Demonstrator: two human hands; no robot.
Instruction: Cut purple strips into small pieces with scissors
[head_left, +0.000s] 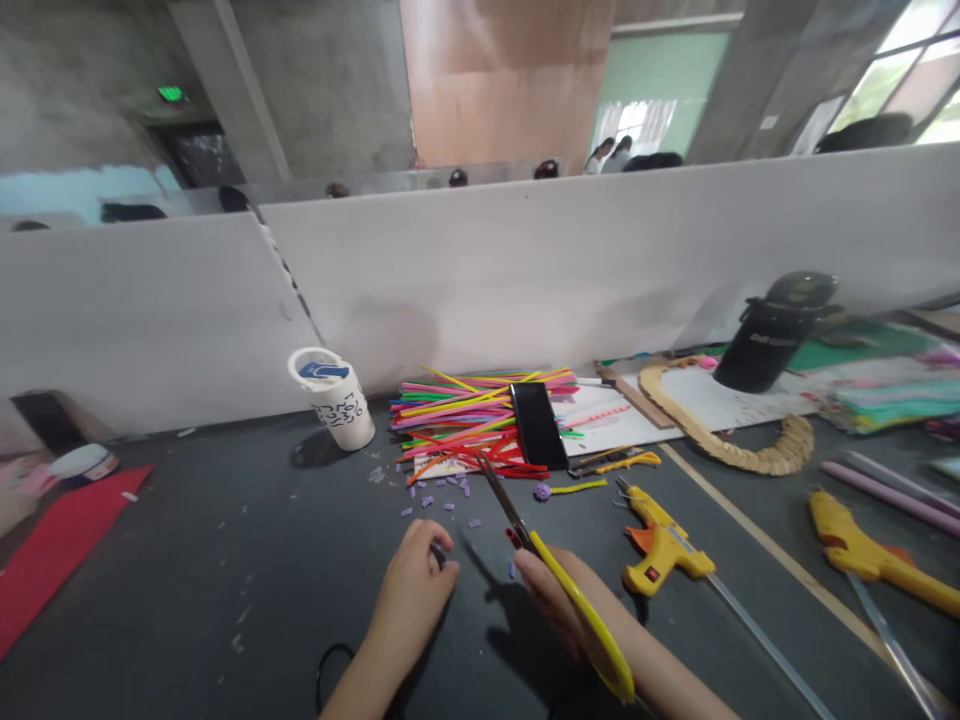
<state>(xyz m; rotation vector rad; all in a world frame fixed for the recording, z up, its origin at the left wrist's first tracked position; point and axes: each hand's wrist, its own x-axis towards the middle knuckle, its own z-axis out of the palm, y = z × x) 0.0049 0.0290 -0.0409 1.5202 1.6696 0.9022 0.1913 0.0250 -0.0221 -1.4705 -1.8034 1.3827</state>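
Note:
My left hand [414, 582] is over the dark tabletop with its fingers curled toward the thumb; a small dark spot shows in the pinch, and I cannot make out what it is. To its right my right hand [559, 600] grips scissors [574, 590] with yellow handles, the blades pointing up and away from me. A small red bit [513, 538] shows beside the blades near my right fingertips. Small purple snippets [450, 506] lie scattered beyond my hands. Behind them is a heap of colourful pipe cleaners [457, 418], and a phone [539, 426] rests on it.
A yellow glue gun [667, 540] with a glue stick lies right of my hands, and a second glue gun [874, 550] farther right. A white cup [337, 400], a black bottle [772, 335] and a curved tan strip [720, 440] stand or lie toward the white partition [525, 270]. Red sheet [67, 550] at left.

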